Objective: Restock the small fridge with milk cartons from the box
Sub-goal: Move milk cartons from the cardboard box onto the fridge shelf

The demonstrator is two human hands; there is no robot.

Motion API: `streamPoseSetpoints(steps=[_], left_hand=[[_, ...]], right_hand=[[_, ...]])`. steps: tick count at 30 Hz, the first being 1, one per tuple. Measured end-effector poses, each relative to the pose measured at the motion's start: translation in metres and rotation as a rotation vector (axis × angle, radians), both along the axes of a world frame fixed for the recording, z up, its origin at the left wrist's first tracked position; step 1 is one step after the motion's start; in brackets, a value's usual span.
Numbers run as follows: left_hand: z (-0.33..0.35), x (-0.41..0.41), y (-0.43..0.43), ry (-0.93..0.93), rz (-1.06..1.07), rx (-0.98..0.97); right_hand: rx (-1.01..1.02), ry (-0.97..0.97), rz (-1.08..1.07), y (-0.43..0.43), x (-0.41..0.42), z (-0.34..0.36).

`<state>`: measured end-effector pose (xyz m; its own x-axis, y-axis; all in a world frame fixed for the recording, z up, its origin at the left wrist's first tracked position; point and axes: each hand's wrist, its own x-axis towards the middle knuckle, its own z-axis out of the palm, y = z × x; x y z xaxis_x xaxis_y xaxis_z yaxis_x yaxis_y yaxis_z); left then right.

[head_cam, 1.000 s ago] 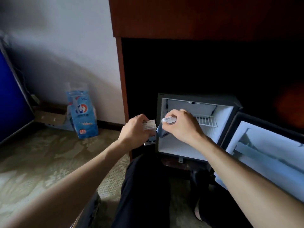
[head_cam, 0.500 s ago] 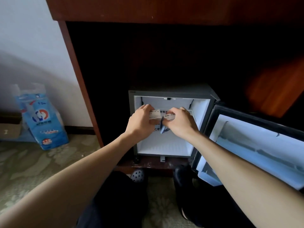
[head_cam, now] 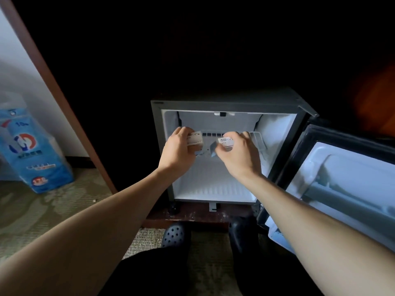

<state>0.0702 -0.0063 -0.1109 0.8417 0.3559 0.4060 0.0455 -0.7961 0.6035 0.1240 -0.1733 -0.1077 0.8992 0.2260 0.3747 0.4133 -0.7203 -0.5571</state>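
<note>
The small grey fridge [head_cam: 157, 146] stands open under a dark wooden cabinet, its white inside bare below a wire shelf [head_cam: 257, 138]. My left hand [head_cam: 178, 151] grips a small white and blue milk carton [head_cam: 195, 139] inside the fridge opening on the left. My right hand [head_cam: 237, 155] grips a second small milk carton [head_cam: 225, 143] a little to the right, near the wire shelf. Both cartons are held at shelf height, apart from each other. The fingers hide the lower parts of the cartons.
The fridge door [head_cam: 346, 184] hangs open to the right, with its white inner shelves facing me. A blue plastic pack [head_cam: 30, 152] stands on the patterned carpet at the left by the wall. A wooden cabinet post [head_cam: 55, 86] runs diagonally between them. My dark shoes [head_cam: 174, 235] are below the fridge.
Both hands moved forward from in front of the fridge into its opening with the cartons, then spread apart. My head turned right, so the fridge now sits in the middle.
</note>
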Motion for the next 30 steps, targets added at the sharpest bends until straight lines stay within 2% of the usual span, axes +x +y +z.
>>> streamPoseSetpoints(steps=[11, 17, 30], left_hand=[[-0.011, 0.036, -0.003, -0.066, -0.016, -0.053], [-0.019, 0.033, -0.005, -0.022, -0.079, -0.190], [-0.025, 0.040, -0.006, 0.144, -0.043, -0.443]], right_hand=[[0.011, -0.120, -0.039, 0.016, 0.017, -0.004], [-0.046, -0.124, 0.024, 0.019, 0.013, -0.009], [0.006, 0.047, 0.161, 0.020, 0.020, -0.016]])
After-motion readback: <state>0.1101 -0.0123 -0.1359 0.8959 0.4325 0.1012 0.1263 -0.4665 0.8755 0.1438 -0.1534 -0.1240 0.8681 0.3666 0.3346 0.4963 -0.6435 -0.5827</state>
